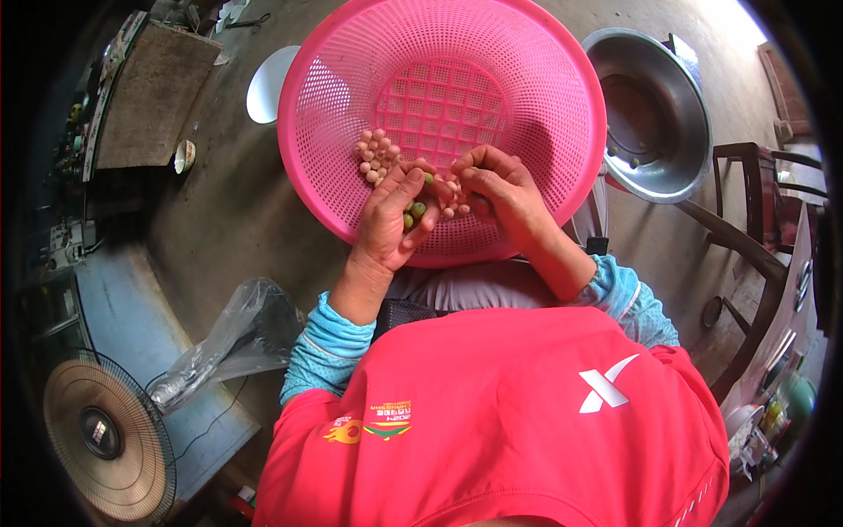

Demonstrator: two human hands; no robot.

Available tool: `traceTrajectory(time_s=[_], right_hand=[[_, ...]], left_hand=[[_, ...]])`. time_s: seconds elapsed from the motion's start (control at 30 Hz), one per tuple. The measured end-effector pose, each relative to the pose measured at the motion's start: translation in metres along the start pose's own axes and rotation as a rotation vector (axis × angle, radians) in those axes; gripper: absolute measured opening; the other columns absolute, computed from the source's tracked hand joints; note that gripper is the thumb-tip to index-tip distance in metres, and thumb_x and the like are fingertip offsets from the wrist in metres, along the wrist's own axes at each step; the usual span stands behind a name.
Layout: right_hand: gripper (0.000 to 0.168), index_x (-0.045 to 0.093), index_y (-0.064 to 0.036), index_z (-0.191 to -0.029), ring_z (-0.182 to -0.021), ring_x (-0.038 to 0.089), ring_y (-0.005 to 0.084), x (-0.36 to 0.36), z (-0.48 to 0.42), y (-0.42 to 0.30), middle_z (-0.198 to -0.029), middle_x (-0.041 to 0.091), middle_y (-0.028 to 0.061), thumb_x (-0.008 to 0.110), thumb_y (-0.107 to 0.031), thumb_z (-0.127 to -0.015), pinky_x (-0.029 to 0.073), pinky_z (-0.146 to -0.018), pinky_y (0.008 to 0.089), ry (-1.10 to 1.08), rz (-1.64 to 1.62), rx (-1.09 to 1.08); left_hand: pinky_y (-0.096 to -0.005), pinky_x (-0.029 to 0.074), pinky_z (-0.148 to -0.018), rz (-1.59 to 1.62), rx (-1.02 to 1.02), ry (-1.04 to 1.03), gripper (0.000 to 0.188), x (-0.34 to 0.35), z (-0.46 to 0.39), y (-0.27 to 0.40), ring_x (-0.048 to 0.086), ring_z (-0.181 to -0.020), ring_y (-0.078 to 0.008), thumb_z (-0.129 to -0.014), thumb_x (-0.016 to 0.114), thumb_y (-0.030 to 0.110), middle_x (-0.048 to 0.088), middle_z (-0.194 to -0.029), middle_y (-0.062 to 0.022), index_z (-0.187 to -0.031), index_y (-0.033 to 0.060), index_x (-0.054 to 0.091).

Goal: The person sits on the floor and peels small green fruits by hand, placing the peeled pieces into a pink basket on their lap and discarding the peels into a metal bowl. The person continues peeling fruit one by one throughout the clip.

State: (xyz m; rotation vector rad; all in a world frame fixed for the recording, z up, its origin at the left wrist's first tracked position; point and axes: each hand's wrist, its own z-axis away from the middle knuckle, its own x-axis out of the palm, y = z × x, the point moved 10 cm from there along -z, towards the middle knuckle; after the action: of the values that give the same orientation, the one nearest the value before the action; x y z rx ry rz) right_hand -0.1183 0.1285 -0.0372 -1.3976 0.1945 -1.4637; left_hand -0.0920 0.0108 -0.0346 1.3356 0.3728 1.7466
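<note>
A large pink plastic mesh basket (586,132) rests at my lap. Over its near part, my left hand (395,214) cups several small round green fruits (418,210) in its palm, and its thumb and forefinger hold one more green fruit (429,178). Close to the right of these fingertips is my right hand (497,188), its fingers bent and thumb against forefinger; whether anything is between them cannot be told. Pale round peeled pieces (377,153) lie in a cluster on the basket's left inner side, and more pale pieces (454,209) show below and between my hands.
A metal basin (698,125) with a few green fruits stands right of the basket. A white round object (263,85) is at its left. A clear plastic bag (230,336) and a standing fan (105,435) are at lower left, a wooden chair (751,191) at right.
</note>
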Motion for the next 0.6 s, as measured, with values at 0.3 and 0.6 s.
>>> traceTrajectory(time_s=[0.3,0.6], right_hand=[[0.022,0.056,0.003,-0.107,-0.073,0.06,0.0085,0.008,0.0,-0.001,-0.088,0.063,0.0053,0.058,-0.016,-0.098,0.049,-0.065,0.0196,-0.019,0.156,-0.102],[0.026,0.058,0.004,-0.115,-0.073,0.058,0.0074,0.014,0.003,-0.012,-0.085,0.063,0.0039,0.061,-0.014,-0.097,0.048,-0.067,0.02,-0.033,0.269,-0.191]], left_hand=[[-0.0139,0.036,-0.039,-0.137,0.051,0.052,0.026,0.008,0.002,0.004,0.055,-0.061,-0.0049,-0.099,0.057,0.025,0.062,-0.088,-0.0011,-0.119,0.0084,0.059],[-0.0155,0.037,-0.038,-0.214,0.118,0.072,0.024,0.007,0.003,0.008,0.061,-0.064,-0.0075,-0.095,0.063,0.018,0.066,-0.091,-0.0049,-0.115,0.0085,0.054]])
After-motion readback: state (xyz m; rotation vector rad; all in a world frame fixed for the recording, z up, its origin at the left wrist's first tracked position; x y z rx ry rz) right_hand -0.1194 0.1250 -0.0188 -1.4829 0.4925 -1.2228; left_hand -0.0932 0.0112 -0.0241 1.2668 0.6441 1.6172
